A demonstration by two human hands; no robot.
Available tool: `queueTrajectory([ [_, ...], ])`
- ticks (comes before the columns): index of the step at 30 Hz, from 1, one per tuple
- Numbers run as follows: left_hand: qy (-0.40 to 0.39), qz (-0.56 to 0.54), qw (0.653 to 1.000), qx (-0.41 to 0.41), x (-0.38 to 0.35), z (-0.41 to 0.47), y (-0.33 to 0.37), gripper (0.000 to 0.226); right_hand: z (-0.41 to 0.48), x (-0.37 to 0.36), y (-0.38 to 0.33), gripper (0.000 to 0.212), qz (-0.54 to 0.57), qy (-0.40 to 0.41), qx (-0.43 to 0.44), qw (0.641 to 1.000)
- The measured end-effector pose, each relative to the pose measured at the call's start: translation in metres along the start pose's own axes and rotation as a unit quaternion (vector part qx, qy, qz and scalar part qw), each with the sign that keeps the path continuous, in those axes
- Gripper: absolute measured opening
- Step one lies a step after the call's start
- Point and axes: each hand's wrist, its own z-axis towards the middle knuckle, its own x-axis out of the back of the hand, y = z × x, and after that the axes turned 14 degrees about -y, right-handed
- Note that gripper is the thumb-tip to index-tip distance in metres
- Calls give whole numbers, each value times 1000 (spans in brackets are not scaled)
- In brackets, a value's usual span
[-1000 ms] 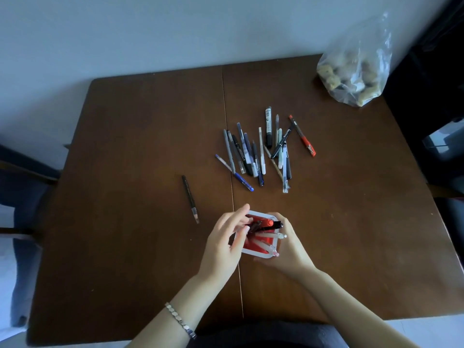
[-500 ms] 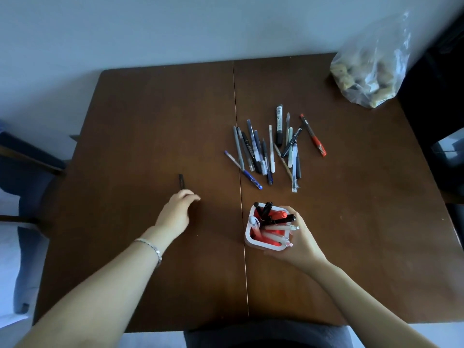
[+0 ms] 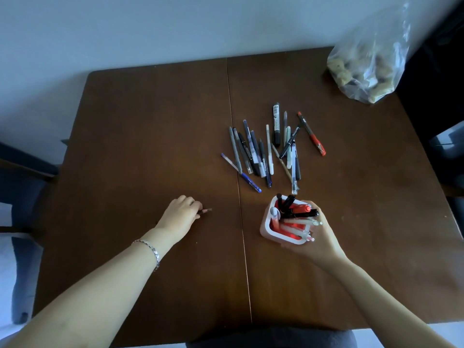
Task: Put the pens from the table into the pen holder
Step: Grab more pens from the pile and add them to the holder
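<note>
A white pen holder (image 3: 266,226) with a red inside stands right of the table's centre seam, with several pens in it. My right hand (image 3: 317,238) grips its near right side. My left hand (image 3: 181,213) lies curled on the table left of the seam, closed over a thin dark pen (image 3: 206,210); only the pen's tip pokes out past my fingers. A loose heap of several pens (image 3: 266,151) lies beyond the holder, and a red pen (image 3: 312,135) lies at its right edge.
A clear plastic bag (image 3: 369,64) of pale lumps sits at the table's far right corner. The brown table (image 3: 140,126) has a seam down its middle. Dark chairs (image 3: 22,177) stand at both sides.
My left hand left the holder, went left to the lone dark pen and has closed over it. My right hand stays on the holder.
</note>
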Motion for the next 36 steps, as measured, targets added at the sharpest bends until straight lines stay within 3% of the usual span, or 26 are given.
queueTrajectory([
  [6,46,-62,996,-46,35,53,52,14,-1,0,-1,88,5,0,14,1000],
  [10,24,19,993,-111,41,93,76,33,-1,1,2,92,-12,-10,2,1000],
  [13,-16,84,990,-114,37,103,83,24,1,2,1,90,-22,-11,-7,1000],
  [15,10,97,987,-126,31,102,82,12,1,2,0,88,-31,-10,-5,999],
  [17,8,117,985,-126,25,93,83,18,0,2,0,87,-33,-9,-3,999],
  [19,4,24,997,-75,25,75,89,18,0,2,-1,88,-35,-9,-5,999],
  [21,70,-149,986,-11,35,49,96,16,0,1,-1,87,-34,-3,-4,999],
  [23,167,-290,942,-17,52,22,107,7,0,-1,-3,83,-31,-3,-2,1000],
  [26,271,-452,845,-87,77,-8,132,9,3,-5,-4,84,-38,-4,2,999],
  [28,299,-525,792,-87,89,-19,150,17,7,-10,-7,86,-55,-10,1,998],
  [30,292,-574,761,-87,90,-24,164,29,12,-15,-12,89,-68,-18,-4,998],
  [32,247,-610,748,-83,81,-23,172,29,15,-18,-15,86,-73,-27,-7,997],
  [36,154,-590,791,-56,58,-16,177,21,19,-21,-12,87,-75,-38,-19,996],
])
